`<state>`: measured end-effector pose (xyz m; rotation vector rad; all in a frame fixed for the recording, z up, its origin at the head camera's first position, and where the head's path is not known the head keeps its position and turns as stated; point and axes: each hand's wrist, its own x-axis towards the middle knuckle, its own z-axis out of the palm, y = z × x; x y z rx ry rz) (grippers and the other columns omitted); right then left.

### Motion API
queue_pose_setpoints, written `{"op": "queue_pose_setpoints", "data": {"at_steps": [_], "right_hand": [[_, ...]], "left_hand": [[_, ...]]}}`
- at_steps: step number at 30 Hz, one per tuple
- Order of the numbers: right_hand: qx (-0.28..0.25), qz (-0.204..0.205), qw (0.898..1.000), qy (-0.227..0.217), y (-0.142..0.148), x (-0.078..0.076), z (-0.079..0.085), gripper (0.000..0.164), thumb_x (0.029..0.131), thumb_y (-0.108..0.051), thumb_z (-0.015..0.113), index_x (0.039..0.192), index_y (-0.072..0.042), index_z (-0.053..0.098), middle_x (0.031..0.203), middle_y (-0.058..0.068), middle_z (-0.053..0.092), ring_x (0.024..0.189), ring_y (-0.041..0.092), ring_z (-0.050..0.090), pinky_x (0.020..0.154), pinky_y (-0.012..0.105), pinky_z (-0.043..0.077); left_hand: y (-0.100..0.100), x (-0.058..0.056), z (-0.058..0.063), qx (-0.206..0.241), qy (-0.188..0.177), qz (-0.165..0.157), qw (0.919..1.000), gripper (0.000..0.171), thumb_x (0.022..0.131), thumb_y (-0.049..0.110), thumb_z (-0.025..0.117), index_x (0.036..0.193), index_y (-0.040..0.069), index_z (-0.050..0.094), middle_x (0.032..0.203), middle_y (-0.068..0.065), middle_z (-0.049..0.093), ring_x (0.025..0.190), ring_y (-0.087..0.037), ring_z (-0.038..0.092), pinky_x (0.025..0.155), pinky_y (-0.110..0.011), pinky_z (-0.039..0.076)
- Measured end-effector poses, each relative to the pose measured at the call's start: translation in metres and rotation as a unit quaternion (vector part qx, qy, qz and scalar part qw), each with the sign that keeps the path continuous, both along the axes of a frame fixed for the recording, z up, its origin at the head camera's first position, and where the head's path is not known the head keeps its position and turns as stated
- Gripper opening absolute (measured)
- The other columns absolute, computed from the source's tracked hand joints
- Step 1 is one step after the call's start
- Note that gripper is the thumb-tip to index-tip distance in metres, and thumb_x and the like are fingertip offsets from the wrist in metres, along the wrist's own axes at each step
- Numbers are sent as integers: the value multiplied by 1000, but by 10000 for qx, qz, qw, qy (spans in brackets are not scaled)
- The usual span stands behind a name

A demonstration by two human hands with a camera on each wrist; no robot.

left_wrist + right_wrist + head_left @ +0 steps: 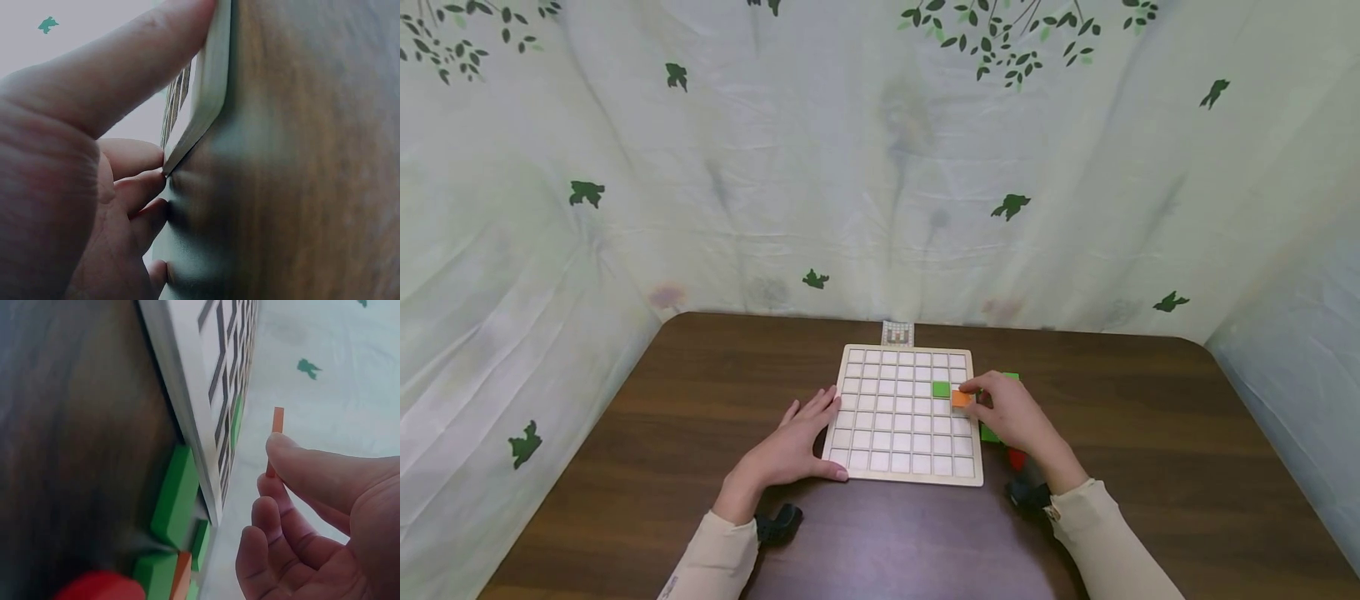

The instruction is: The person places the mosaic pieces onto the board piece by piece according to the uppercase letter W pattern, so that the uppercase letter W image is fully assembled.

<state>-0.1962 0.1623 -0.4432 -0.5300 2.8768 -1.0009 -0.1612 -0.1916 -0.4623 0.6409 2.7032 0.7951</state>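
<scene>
A square white board (882, 440) with a grid of cells lies on the table. My left hand (790, 446) rests against its left side, thumb at the near left corner and fingertips along the edge; the left wrist view shows those fingers (140, 190) meeting the board's rim. With thumb and fingertips my right hand (1011, 408) pinches a thin orange tile (961, 399) over the right-hand columns. In the right wrist view this tile (278, 419) stands on edge, raised off the grid. One green tile (941, 389) sits in a cell just left of it.
Green blocks (175, 497), an orange piece (180, 575) and a red piece (1017, 459) lie beside the board's right edge, partly hidden under my right hand. A small patterned card (898, 333) lies behind the board. A pale printed curtain (880, 183) hangs behind the brown table (715, 375).
</scene>
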Motion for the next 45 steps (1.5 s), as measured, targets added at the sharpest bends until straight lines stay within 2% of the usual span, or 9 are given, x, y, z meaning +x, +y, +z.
{"op": "queue_pose_setpoints", "data": {"at_steps": [5,12,21,26,38,45], "right_hand": [[42,108,9999,81,-5,0,-3,28,90,-11,76,118,-6,73,104,5,65,81,17,53,69,33,46],[76,47,9999,-107,-9,0,-5,28,91,-10,74,119,-8,74,110,5,66,85,17,55,69,32,48],[118,29,9997,-200,-13,-5,-9,26,91,-7,73,117,-6,74,109,6,67,82,17,55,70,33,48],[200,36,9996,-205,-16,-6,-8,25,90,-7,73,115,-7,75,110,6,67,88,18,58,76,35,51],[309,26,9991,-282,-26,-8,-4,23,90,-8,72,112,-8,77,106,6,67,83,19,55,71,34,48],[309,63,9991,-297,-28,-9,-5,24,90,-7,72,113,-9,77,108,6,67,85,18,55,72,34,49]], "left_hand": [[0,-1,0,-34,-11,6,10000,114,76,54,84,158,0,25,167,-13,14,154,-30,7,120,-59,2],[1,-1,1,-55,-4,-46,10000,114,76,52,84,158,0,25,167,-13,14,154,-30,7,121,-59,1],[1,0,-1,-44,-38,0,10000,113,76,52,84,158,0,24,167,-12,12,154,-29,6,121,-58,1],[0,0,-1,-8,-36,2,10000,113,76,51,84,158,0,25,167,-13,13,154,-29,7,121,-58,1],[0,-1,-2,-26,0,1,10000,114,76,53,84,158,1,25,167,-12,13,154,-28,7,121,-58,1],[-1,-1,-1,-22,-10,-15,10000,113,77,52,84,158,0,24,167,-12,13,154,-29,7,120,-59,1]]}}
